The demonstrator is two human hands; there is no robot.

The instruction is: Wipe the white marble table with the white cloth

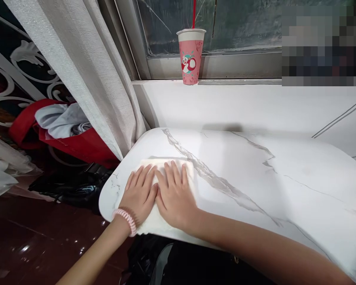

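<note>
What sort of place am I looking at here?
Probably a room in a home, though I can't be sure: a curtain hangs by the window, and a red bag holding fabric is beside the table.

Cloth (154, 222): off-white, plain, roughly rectangular. Spread flat on the left end of the table (240, 170), middle mostly covered. Far edge fairly straight, both far corners showing. Near edge reaches the table's near edge; can't tell if it hangs over. Also can't tell whether it's folded or single layer.
</note>
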